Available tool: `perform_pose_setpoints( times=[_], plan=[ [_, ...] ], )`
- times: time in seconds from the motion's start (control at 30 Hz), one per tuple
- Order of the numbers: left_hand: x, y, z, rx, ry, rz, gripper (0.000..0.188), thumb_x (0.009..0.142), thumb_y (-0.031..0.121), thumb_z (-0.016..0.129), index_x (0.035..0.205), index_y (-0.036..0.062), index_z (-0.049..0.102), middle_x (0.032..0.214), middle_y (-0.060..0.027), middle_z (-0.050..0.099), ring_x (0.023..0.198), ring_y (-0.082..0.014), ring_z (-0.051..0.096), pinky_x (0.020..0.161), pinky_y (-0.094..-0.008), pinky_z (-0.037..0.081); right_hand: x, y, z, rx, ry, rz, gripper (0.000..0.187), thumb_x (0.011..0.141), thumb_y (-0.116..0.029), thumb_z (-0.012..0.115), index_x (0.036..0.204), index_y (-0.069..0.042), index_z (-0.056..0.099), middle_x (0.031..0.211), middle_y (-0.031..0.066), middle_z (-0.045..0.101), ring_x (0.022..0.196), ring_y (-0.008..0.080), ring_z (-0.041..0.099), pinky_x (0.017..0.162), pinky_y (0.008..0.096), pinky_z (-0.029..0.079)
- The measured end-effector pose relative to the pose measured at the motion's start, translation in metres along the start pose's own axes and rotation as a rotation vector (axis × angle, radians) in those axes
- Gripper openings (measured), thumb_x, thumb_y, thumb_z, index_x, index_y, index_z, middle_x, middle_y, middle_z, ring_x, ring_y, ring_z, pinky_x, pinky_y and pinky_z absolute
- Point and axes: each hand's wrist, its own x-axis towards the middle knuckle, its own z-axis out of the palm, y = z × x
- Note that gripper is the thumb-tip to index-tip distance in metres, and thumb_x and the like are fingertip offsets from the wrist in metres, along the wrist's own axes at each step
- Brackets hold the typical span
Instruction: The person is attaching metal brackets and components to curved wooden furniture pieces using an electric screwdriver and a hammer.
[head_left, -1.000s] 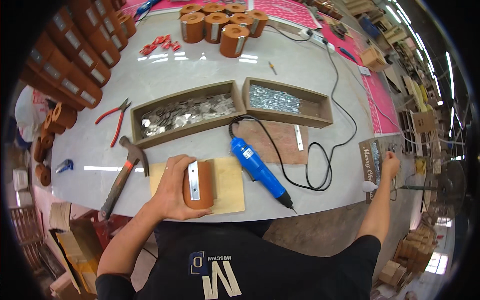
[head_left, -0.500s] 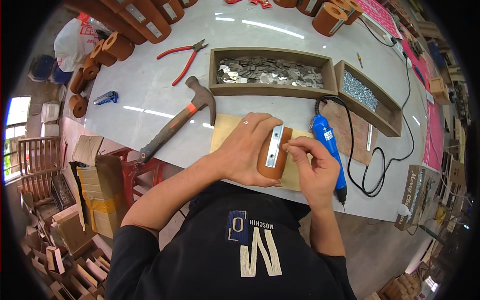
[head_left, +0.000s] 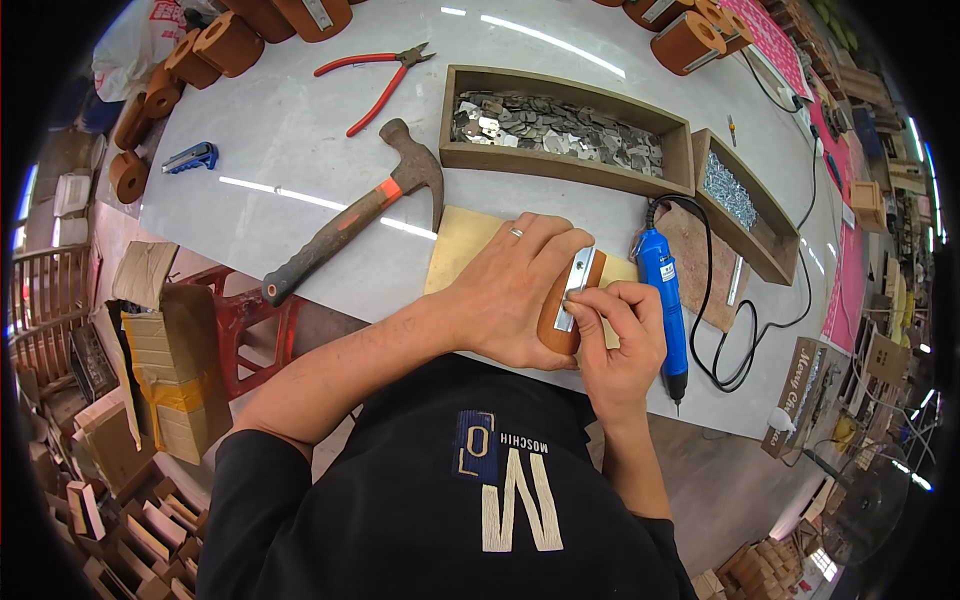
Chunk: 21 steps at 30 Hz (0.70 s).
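My left hand (head_left: 505, 295) is wrapped round a rounded brown block (head_left: 556, 338) and steadies it over a yellowish board (head_left: 462, 240) at the table's near edge. A shiny metal strip (head_left: 580, 270) lies along the block's upper face. My right hand (head_left: 625, 350) is closed in a pinch, its thumb and forefinger at the strip's middle to lower part. Whatever sits between those fingertips is too small and covered to make out. Just right of this hand lies a blue electric screwdriver (head_left: 658, 290), its tip toward me.
Left of the board rests a claw hammer (head_left: 345, 220); beyond it are red-handled cutters (head_left: 385, 95) and a blue utility knife (head_left: 190, 157). Wooden trays hold flat metal pieces (head_left: 560, 130) and screws (head_left: 728, 190). A black cord (head_left: 705, 290) loops at right. Brown cylinders (head_left: 228, 45) line the far left.
The view has shifted a little. The block has tilted over to the right in my left hand. My right fingertips have come down from the block's right side onto the metal strip.
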Motion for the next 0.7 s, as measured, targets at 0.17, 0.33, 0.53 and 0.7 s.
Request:
perform_pose_setpoints(
  times=[0.17,0.33,0.53,0.7],
  plan=[
    [0.0003,0.0002,0.0014,-0.004,0.013,0.013,0.105,0.054,0.036,0.093,0.138,0.0001,0.04,0.128,-0.0216,0.047,0.118,-0.041,0.047,0.099,-0.0514,0.041,-0.0032,-0.0001,-0.0033,-0.077,-0.026,-0.074,0.017,0.082,-0.001,0.078,0.098,-0.005,0.077,0.092,0.0073,0.063,0.083,0.023,0.06,0.071,0.0335,0.049],
    [0.0004,0.0016,0.0004,0.002,0.004,-0.002,0.104,0.055,0.036,0.092,0.138,-0.0001,0.04,0.127,-0.022,0.048,0.117,-0.0413,0.047,0.1,-0.0514,0.041,-0.0079,0.0,-0.0047,-0.1,-0.029,-0.119,0.018,0.083,0.0,0.077,0.101,-0.005,0.076,0.094,0.0078,0.065,0.084,0.0241,0.06,0.073,0.0341,0.049],
    [0.0009,0.002,0.0,0.006,0.011,0.004,0.103,0.055,0.035,0.092,0.137,-0.0005,0.041,0.127,-0.0222,0.048,0.116,-0.0417,0.048,0.1,-0.0512,0.042,-0.0075,-0.0006,-0.0034,-0.092,-0.015,-0.115,0.02,0.083,0.0,0.077,0.103,-0.005,0.076,0.095,0.0081,0.065,0.085,0.0248,0.061,0.074,0.0349,0.049],
    [0.0008,0.001,-0.0006,0.013,0.011,0.008,0.102,0.056,0.035,0.091,0.137,-0.001,0.041,0.127,-0.0224,0.048,0.116,-0.042,0.048,0.099,-0.0508,0.042,-0.0072,0.0019,-0.0041,-0.098,-0.032,-0.131,0.021,0.083,0.0,0.077,0.103,-0.005,0.075,0.095,0.0082,0.065,0.084,0.0253,0.061,0.073,0.0352,0.049]
  ],
)
